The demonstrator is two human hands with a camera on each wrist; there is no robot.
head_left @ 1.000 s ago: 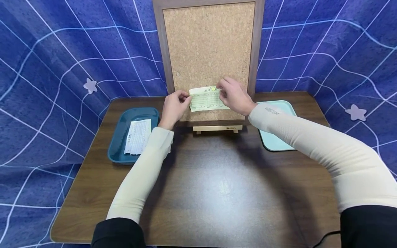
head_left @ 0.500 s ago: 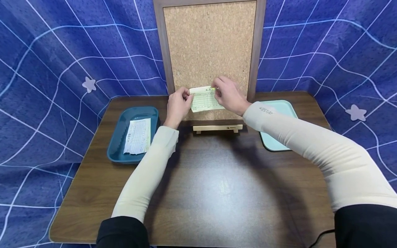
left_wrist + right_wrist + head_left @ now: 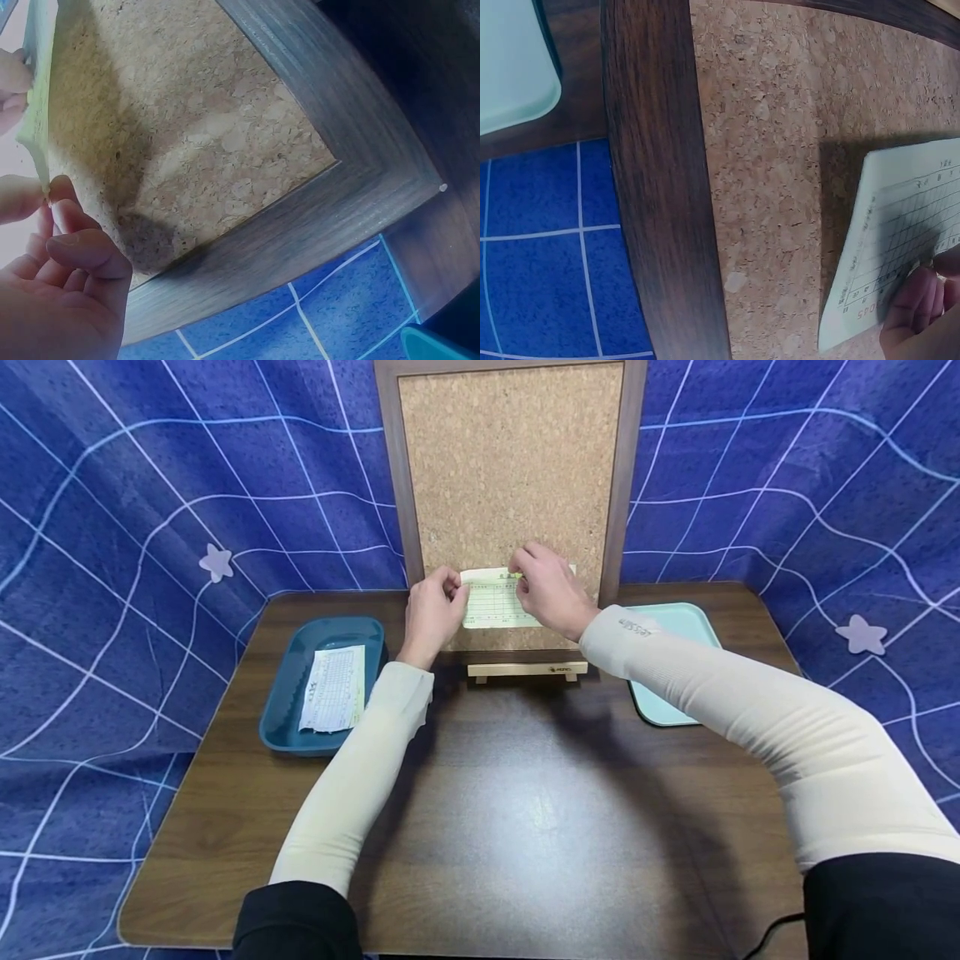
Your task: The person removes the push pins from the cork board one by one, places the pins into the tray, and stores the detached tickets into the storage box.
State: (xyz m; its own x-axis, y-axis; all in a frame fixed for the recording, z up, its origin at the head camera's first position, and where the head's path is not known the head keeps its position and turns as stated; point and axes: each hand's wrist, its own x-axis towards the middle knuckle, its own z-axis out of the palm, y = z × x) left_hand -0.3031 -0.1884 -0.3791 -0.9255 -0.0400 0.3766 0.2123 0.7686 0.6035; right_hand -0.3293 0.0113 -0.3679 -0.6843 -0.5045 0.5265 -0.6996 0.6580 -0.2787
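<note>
A pale green printed receipt slip [image 3: 491, 602] stands in front of the lower part of a framed corkboard [image 3: 510, 468]. My left hand [image 3: 435, 614] pinches the slip's left edge between thumb and forefinger. In the left wrist view the slip [image 3: 41, 82] appears edge-on, standing off the cork. At the slip's top edge, the curled fingers of my right hand [image 3: 551, 589] pinch a small yellow pushpin [image 3: 516, 575], mostly hidden by the fingertips. The right wrist view has the slip's free side [image 3: 900, 225] casting a shadow on the cork beside that hand.
On the left of the wooden table [image 3: 525, 810] lies a dark blue tray [image 3: 273, 710] with more printed slips [image 3: 333, 689] in it. A mint green tray [image 3: 675, 714] is at the right, partly under my forearm. A small wooden stand [image 3: 525, 669] supports the board.
My right hand has shifted left along the slip's top edge, covering more of the yellow pushpin. The slip's upper right corner now shows beyond that hand. My left hand has edged slightly right.
</note>
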